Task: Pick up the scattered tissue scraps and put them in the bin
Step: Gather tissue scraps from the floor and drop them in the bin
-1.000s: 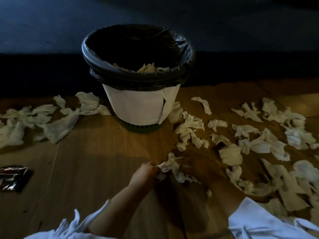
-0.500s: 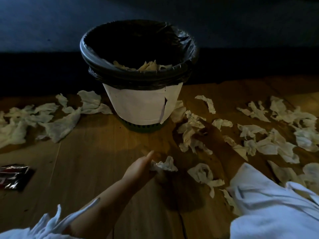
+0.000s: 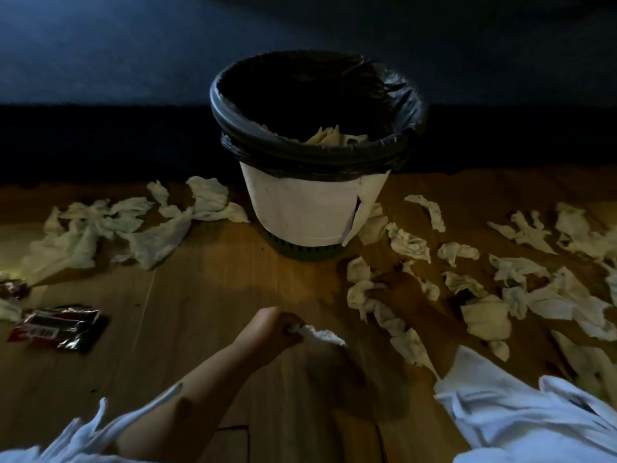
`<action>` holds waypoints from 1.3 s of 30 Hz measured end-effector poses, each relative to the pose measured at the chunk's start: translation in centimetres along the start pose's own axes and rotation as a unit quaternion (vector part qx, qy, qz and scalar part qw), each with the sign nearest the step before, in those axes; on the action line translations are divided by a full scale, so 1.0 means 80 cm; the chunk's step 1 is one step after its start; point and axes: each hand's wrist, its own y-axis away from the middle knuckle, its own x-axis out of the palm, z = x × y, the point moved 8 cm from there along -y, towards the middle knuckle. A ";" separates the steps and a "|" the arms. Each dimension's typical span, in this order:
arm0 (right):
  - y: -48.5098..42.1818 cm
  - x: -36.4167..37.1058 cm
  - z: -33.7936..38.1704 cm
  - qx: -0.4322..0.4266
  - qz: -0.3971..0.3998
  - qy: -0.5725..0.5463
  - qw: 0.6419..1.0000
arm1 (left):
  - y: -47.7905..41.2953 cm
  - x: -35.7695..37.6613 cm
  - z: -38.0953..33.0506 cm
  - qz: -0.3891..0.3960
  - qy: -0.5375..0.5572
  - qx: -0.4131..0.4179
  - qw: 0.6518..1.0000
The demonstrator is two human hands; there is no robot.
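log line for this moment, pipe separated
left hand: pinches tissue scrap | right hand: among floor scraps, grip unclear | bin: upright | phase: gathering

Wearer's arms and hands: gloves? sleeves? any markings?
No gloves: left hand and right hand are bare. Loose, crumpled white sleeves on both arms, left sleeve and right sleeve, forearms bare below them. No watch visible, though the light is dim.

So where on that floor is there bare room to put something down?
The widest bare wood lies in front of the bin, bordered by the left heap of scraps, the foil wrappers and the left hand pinching a tissue scrap. Right of the bin it is crowded with loose scraps lying close together.
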 end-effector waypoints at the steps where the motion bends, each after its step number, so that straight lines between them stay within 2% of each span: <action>1: 0.009 -0.002 0.005 -0.001 -0.007 -0.044 0.999 | 0.003 -0.008 0.004 -0.012 0.045 -0.007 0.999; 4: 0.037 -0.014 0.024 -0.008 -0.028 -0.182 0.983 | 0.012 -0.039 0.011 -0.043 0.155 -0.030 0.987; 7: 0.060 -0.041 0.053 -0.037 -0.072 -0.234 0.969 | 0.023 -0.080 0.001 -0.076 0.295 -0.024 0.952; 11: 0.088 -0.060 0.097 -0.049 -0.030 -0.249 0.967 | 0.044 -0.141 -0.018 -0.186 0.349 -0.011 0.918; 19: 0.151 -0.112 0.244 -0.190 0.041 -0.340 0.920 | 0.085 -0.255 -0.059 -0.305 0.410 0.064 0.857; 22: 0.132 -0.142 0.306 -0.212 0.029 -0.371 0.904 | 0.081 -0.290 -0.093 -0.329 0.441 0.067 0.832; 27: 0.067 -0.176 0.375 -0.191 -0.035 -0.405 0.893 | 0.031 -0.327 -0.149 -0.303 0.439 0.044 0.845; 32: 0.027 -0.157 0.374 -0.100 -0.038 -0.340 0.934 | -0.018 -0.327 -0.177 -0.211 0.455 -0.016 0.865; 36: 0.016 -0.141 0.356 -0.059 -0.025 -0.307 0.950 | -0.030 -0.325 -0.181 -0.200 0.482 -0.036 0.852; 39: 0.017 -0.142 0.352 -0.073 -0.056 -0.308 0.947 | -0.020 -0.325 -0.182 -0.186 0.493 -0.025 0.849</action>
